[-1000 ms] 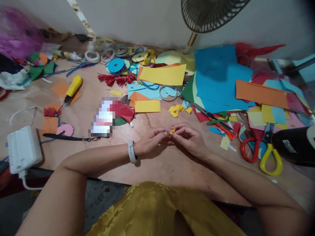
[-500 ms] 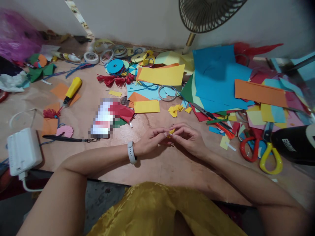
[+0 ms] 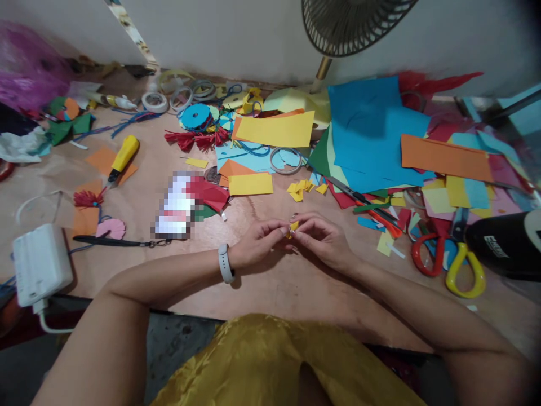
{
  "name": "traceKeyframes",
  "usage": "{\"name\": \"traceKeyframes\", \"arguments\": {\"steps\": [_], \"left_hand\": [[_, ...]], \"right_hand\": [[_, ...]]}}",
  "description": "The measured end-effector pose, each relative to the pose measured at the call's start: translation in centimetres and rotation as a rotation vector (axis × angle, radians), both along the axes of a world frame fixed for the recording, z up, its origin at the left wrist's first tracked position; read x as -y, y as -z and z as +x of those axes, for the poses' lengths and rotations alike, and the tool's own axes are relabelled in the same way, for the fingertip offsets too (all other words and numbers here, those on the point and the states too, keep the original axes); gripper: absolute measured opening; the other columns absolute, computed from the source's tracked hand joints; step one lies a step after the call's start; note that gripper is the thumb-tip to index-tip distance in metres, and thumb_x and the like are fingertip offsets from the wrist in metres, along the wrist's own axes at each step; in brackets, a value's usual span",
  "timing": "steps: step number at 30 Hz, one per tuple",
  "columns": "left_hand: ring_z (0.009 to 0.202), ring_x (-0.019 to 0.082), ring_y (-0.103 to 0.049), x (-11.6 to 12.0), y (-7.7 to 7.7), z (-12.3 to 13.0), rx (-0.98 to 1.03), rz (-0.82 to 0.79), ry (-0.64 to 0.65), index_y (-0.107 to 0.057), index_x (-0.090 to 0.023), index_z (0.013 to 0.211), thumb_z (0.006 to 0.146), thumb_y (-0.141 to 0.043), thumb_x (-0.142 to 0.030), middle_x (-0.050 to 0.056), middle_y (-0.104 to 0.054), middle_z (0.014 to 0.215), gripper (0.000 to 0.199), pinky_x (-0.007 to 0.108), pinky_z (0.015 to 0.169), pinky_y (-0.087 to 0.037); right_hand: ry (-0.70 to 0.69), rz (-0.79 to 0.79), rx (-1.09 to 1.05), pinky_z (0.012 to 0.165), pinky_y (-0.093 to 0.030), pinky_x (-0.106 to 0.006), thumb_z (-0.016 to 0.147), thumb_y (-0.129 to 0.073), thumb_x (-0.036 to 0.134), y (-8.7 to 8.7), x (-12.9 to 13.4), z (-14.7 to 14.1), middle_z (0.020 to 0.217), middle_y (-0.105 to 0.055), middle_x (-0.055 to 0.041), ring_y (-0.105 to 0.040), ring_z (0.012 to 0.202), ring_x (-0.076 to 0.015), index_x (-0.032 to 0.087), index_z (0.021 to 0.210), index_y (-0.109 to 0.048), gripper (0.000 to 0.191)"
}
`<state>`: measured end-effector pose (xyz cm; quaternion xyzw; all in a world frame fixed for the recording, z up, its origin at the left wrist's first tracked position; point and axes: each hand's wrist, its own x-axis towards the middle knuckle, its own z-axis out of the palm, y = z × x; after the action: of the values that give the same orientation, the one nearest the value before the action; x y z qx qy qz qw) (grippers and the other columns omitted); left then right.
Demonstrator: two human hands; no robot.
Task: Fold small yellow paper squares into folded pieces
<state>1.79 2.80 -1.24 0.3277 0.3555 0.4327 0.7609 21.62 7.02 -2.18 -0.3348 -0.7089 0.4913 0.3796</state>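
Note:
Between my fingertips is a small folded piece of yellow paper point(image 3: 293, 228), partly hidden by the fingers. My left hand point(image 3: 262, 241), with a pale watch band point(image 3: 225, 264) on its wrist, pinches it from the left. From the right my right hand point(image 3: 324, 239) grips the same piece between thumb and fingers. Just beyond the hands lie several small folded yellow pieces point(image 3: 301, 189). A flat yellow paper strip point(image 3: 251, 184) rests to their left, close to a red paper shape point(image 3: 213, 193).
Scissors point(image 3: 465, 273) with red and yellow handles lie at the right beside a black cylinder point(image 3: 502, 246). A yellow cutter point(image 3: 124, 158) and a white power adapter point(image 3: 42, 262) are on the left. Blue sheets point(image 3: 376, 135) and tape rolls point(image 3: 155, 102) sit toward the wall, below a fan point(image 3: 359, 25).
The camera view has shifted very slightly. Both hands stay in place with the yellow paper between them, and a little more of it shows between the fingertips.

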Motion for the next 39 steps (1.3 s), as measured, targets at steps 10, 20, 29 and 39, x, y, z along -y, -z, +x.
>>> {"name": "traceKeyframes", "arguments": {"steps": [10,20,29,39], "left_hand": [[0.088,0.016,-0.068,-0.02,-0.32,0.21,0.001,0.053,-0.009,-0.073,-0.014,0.099,0.086,-0.078,-0.051,0.006,-0.069,0.096,0.039,0.033,0.088,-0.057],[0.096,0.018,-0.07,0.13,-0.21,0.58,0.09,0.057,-0.009,-0.073,-0.016,0.103,0.089,-0.076,-0.047,0.008,-0.072,0.103,0.034,0.035,0.093,-0.056],[0.098,0.02,-0.072,0.19,-0.05,0.16,0.154,-0.072,0.004,-0.074,-0.016,0.106,0.088,-0.079,-0.042,0.009,-0.073,0.108,0.032,0.037,0.098,-0.055],[0.094,0.019,-0.072,0.19,-0.18,0.12,0.118,-0.079,-0.01,-0.074,-0.014,0.103,0.085,-0.081,-0.035,0.008,-0.074,0.103,0.028,0.037,0.097,-0.056]], "right_hand": [[0.035,-0.205,-0.071,0.088,-0.059,-0.041,0.09,-0.074,0.042,-0.19,0.51,-0.3,0.109,-0.065,-0.007,-0.064,0.11,-0.0231,0.025,0.086,-0.069,0.019],[0.135,-0.289,-0.189,0.087,-0.058,-0.034,0.084,-0.081,0.042,0.37,0.8,-0.85,0.11,-0.068,-0.0035,-0.066,0.099,-0.0176,0.028,0.103,-0.061,0.031],[0.099,-0.319,-0.125,0.077,-0.059,-0.032,0.084,-0.079,0.05,0.43,0.6,-0.67,0.098,-0.068,-0.0027,-0.067,0.088,-0.0177,0.026,0.101,-0.062,0.034],[0.053,-0.374,-0.156,0.073,-0.059,-0.032,0.083,-0.08,0.047,0.46,0.57,-0.7,0.096,-0.069,-0.0024,-0.067,0.088,-0.0179,0.026,0.101,-0.062,0.033]]}}
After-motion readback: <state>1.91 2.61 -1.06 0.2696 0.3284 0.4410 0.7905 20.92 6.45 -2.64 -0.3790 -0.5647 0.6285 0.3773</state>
